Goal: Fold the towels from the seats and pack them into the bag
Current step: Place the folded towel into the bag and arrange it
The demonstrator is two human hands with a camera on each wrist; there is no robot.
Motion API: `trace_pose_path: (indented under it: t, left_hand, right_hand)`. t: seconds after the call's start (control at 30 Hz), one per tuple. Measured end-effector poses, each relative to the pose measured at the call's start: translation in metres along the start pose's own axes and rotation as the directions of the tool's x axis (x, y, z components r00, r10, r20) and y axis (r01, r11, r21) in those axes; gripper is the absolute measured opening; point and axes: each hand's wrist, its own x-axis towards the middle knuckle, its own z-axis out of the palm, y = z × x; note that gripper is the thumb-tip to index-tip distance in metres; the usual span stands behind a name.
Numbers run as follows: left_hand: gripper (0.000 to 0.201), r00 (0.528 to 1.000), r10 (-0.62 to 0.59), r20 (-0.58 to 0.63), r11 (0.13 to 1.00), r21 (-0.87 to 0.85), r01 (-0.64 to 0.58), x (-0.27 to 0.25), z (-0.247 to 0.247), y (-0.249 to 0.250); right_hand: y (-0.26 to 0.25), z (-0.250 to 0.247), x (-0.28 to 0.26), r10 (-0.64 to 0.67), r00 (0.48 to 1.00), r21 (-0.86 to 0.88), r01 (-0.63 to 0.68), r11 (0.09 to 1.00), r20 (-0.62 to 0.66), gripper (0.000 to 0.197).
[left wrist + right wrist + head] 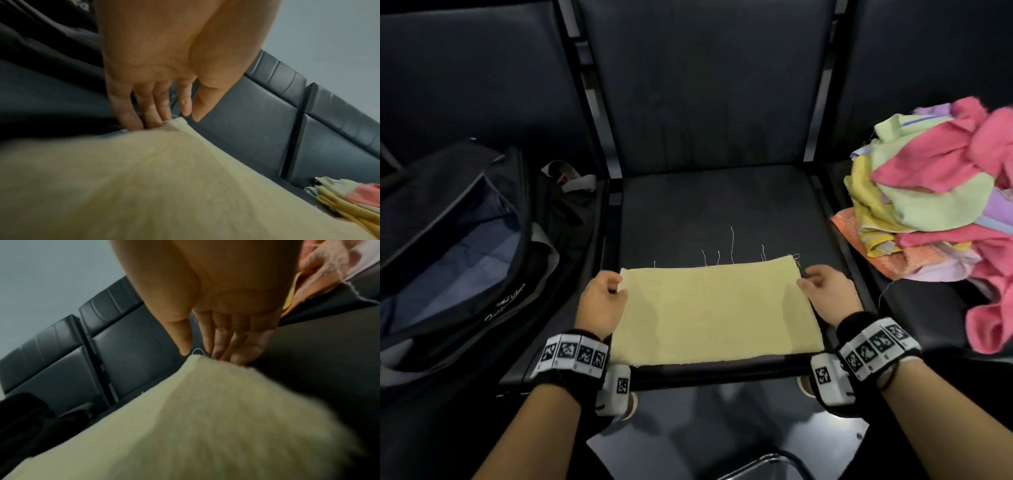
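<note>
On the middle seat (715,205) lies a flat yellow towel (715,315). Left hand (602,301) and right hand (828,294) touch its far corners with relaxed fingers, gripping nothing. Open bag (458,240) left, towel pile (941,205) right.

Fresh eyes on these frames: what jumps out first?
The flat pale yellow rectangular towel spread on the middle black seat, with the left hand and right hand at its two far corners, fingers straight. Next, the bright heap of pink, green and yellow towels on the seat to the right. The open black bag sits on the left seat.
</note>
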Motion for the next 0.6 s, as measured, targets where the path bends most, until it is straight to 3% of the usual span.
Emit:
trace_pose_path:
  t: [0.2, 0.33, 0.5, 0.6]
  left_hand:
    - [0.009, 0.996, 0.020, 0.084, 0.992, 0.126, -0.031, -0.024, -0.001, -0.014]
    - [0.016, 0.993, 0.037, 0.112, 0.989, 0.138, -0.053, -0.026, 0.001, -0.012]
    - [0.028, 0.968, 0.080, 0.238, 0.996, 0.022, -0.088, -0.032, 0.013, -0.007]
    - [0.027, 0.967, 0.113, 0.228, 0.991, 0.048, -0.127, -0.033, 0.019, -0.004]
  right_hand:
    - [-0.002, 0.011, -0.016, 0.046, 0.996, -0.014, -0.045, 0.999, 0.075, 0.019]
    - [-0.003, 0.005, -0.018, 0.105, 0.985, 0.170, -0.127, 0.977, 0.135, 0.019]
    - [-0.001, -0.028, -0.020, 0.180, 0.982, 0.433, -0.188, 0.882, 0.060, 0.013]
    - [-0.010, -0.036, -0.026, 0.160, 0.978, 0.502, -0.206, 0.840, 0.133, 0.010]
